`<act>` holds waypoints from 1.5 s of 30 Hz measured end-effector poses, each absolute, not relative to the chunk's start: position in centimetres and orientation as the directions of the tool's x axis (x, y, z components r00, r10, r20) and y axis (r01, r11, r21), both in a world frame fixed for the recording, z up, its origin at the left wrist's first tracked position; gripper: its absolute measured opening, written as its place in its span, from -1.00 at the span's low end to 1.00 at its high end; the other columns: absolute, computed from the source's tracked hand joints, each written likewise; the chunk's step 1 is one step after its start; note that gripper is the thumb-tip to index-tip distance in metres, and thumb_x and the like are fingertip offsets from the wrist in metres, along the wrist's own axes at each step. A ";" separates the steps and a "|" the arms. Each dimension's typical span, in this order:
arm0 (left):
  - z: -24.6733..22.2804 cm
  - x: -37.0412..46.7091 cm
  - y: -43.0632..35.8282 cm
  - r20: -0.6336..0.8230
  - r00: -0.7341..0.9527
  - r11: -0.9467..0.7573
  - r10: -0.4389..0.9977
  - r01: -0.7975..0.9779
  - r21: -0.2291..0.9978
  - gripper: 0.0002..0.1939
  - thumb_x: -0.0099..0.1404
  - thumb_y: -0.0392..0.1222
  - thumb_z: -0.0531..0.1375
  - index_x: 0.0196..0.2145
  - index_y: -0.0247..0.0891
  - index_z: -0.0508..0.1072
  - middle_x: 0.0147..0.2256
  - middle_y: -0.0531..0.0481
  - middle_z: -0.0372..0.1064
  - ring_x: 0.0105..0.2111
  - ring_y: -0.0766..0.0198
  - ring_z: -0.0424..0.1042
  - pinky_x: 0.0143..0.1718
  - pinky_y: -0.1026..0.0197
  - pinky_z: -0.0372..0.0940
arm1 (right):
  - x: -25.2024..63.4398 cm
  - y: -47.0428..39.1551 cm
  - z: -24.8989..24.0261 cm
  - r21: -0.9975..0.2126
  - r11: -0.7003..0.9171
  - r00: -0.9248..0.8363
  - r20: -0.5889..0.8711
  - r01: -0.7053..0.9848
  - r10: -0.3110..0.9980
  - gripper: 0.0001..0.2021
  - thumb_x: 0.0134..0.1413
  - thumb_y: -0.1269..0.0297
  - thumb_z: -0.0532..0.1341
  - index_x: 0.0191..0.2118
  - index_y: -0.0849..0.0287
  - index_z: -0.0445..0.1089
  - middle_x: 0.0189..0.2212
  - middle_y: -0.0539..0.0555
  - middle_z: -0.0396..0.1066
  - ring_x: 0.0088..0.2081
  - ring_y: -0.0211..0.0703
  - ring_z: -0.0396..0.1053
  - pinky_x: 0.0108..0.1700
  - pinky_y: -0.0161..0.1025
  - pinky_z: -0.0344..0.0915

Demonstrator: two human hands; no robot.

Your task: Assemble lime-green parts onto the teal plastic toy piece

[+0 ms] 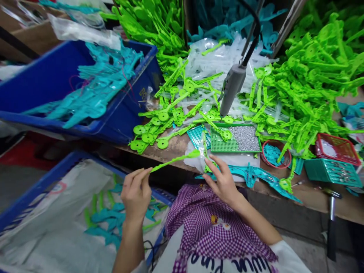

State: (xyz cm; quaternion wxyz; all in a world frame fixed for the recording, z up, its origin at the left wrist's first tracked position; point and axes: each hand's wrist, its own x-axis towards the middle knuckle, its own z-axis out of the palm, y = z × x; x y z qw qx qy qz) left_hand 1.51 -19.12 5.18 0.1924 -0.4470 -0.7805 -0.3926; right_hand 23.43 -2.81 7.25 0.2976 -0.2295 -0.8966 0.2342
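My left hand point(137, 191) pinches one end of a long green plastic strip point(174, 160), which points up and right over the bench edge. Near the strip's far end, my right hand point(223, 180) has its fingers apart, close to a clear plastic-covered piece point(203, 148). A long blue plastic part point(253, 173) lies along the bench edge beside my right hand. Behind it sits a green tray of small metal screws point(247, 138), with a green part lying across its left side. A grey electric screwdriver point(233, 89) hangs above the tray.
Green parts point(318, 72) pile high at the right and back. Blue crates stand at the left, one point(125, 121) holding blue parts, another point(17, 210) below. Baskets, including a red one point(338, 148), and a hammer point(332, 220) are at the right.
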 end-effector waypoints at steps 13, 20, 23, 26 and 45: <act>7.0 3.9 -2.6 -0.044 -0.528 0.023 0.848 -0.047 0.999 -0.31 0.18 0.12 0.32 0.18 -0.21 0.31 -0.25 -0.09 0.52 -0.26 0.13 0.56 -0.24 0.09 0.50 | 26.2 -2.6 5.5 -0.968 0.106 -0.426 -0.001 0.228 0.905 -0.65 0.27 -0.01 0.12 -0.04 0.15 0.37 -0.29 0.08 0.49 -0.42 -0.19 0.47 -0.39 -0.25 0.45; 3.6 2.7 0.0 -0.322 -0.383 0.210 0.866 -0.307 0.928 -0.27 -0.05 -0.05 0.48 0.04 -0.38 0.42 -0.36 -0.12 0.56 -0.33 0.13 0.56 -0.22 0.08 0.48 | 27.6 -3.9 4.5 -0.617 0.698 -0.661 0.356 0.365 0.661 -0.52 0.25 0.11 0.20 0.22 0.17 0.26 -0.04 0.25 0.44 -0.03 0.00 0.42 -0.05 -0.10 0.37; 2.9 2.5 1.2 -0.349 -0.359 0.267 0.866 -0.261 0.928 -0.32 -0.04 -0.09 0.47 0.02 -0.40 0.44 -0.39 -0.10 0.56 -0.37 0.17 0.55 -0.24 0.10 0.47 | 26.9 -3.2 4.2 -0.484 0.770 -0.738 0.314 0.416 0.597 -0.56 0.22 0.10 0.23 0.14 0.17 0.34 -0.05 0.25 0.46 -0.04 0.04 0.41 -0.05 -0.06 0.27; 2.3 2.6 1.8 -0.266 -0.422 0.271 0.867 -0.049 0.961 -0.40 0.02 -0.07 0.43 0.00 -0.38 0.48 -0.40 -0.07 0.55 -0.41 0.18 0.52 -0.26 0.10 0.46 | 26.1 -2.4 4.0 -0.490 0.714 -0.728 0.207 0.501 0.653 -0.60 0.18 0.08 0.26 0.09 0.12 0.39 -0.03 0.20 0.47 0.00 0.05 0.39 -0.04 -0.07 0.16; 0.3 4.4 1.0 0.255 -0.428 0.119 0.867 0.675 0.729 -0.75 0.34 -0.13 0.20 -0.09 -0.22 0.59 -0.03 -0.14 0.54 0.01 0.04 0.49 0.12 -0.02 0.30 | 25.1 -1.8 3.1 -0.503 0.602 -0.648 0.103 0.621 0.755 -0.63 0.25 0.00 0.15 0.05 0.09 0.40 -0.07 0.17 0.48 -0.01 0.07 0.35 -0.04 -0.05 0.03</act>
